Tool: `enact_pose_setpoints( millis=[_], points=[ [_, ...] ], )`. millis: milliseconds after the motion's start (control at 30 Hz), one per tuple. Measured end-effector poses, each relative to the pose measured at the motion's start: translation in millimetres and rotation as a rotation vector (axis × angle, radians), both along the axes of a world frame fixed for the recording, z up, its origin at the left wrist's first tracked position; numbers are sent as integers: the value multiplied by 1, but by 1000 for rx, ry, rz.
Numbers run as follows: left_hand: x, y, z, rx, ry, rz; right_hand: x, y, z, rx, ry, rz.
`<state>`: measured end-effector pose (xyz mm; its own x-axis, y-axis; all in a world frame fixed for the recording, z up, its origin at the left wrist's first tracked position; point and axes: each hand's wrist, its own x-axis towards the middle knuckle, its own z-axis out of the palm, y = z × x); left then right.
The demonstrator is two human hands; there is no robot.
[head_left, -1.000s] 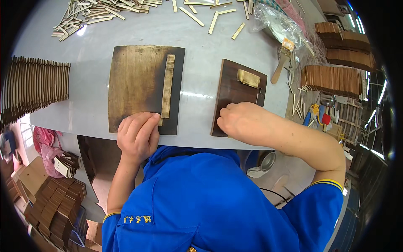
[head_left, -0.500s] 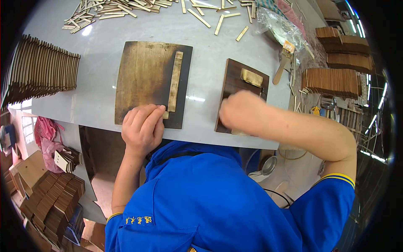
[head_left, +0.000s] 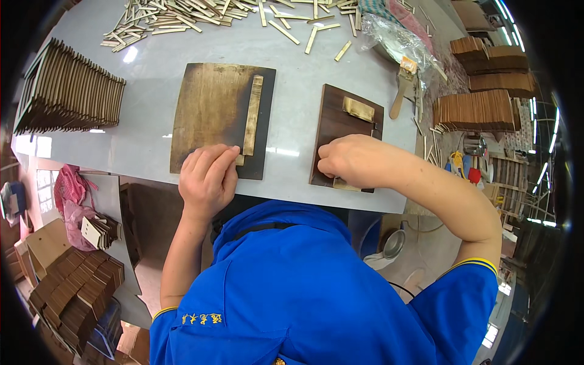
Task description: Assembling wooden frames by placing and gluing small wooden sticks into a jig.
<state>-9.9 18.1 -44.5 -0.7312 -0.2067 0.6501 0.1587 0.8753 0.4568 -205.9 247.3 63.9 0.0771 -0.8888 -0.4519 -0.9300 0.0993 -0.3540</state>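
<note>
Boards, two of them, lie side by side on the grey worktop (head_left: 146, 140). The large board (head_left: 210, 115) carries a pale strip (head_left: 252, 115) along its right side; the left hand (head_left: 208, 177) rests on its near edge, fingers (head_left: 219, 159) curled together and touching the strip's lower end. The small dark board (head_left: 340, 125) holds a pale block (head_left: 358, 109) near its far end; the right hand (head_left: 348, 161) covers its near end, fingers bunched, and I cannot tell what they grip. Loose sticks (head_left: 201, 15) litter the far worktop. A row of wooden panels (head_left: 64, 91) stands at left, a brush (head_left: 404, 82) lies right of the small board, and more stacks (head_left: 474, 109) sit beyond it.
</note>
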Motion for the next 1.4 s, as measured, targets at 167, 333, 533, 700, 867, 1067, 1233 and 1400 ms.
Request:
enact_pose_setpoints(
  millis=[167,333,533,700,867,1067,1233,1400],
  points=[
    [2,1,-1,4,8,9,24,4,2,-72,215,30],
    [3,0,-2,0,26,12,40,27,-14,-285,372,-165],
    [0,1,-1,-14,47,-3,66,46,-59,-762,172,-865],
    [3,1,0,-13,24,-12,43,66,-68,-867,303,-1314],
    [1,2,0,-14,34,-1,10,63,-67,-512,271,-1533],
    [1,4,3,6,24,45,-9,48,-78,-448,594,-1472],
    [4,0,4,105,18,-24,-10,60,-82,-872,594,-1254],
    [23,-16,46,567,71,-144,13,69,-58,-846,474,-935]
  ],
)
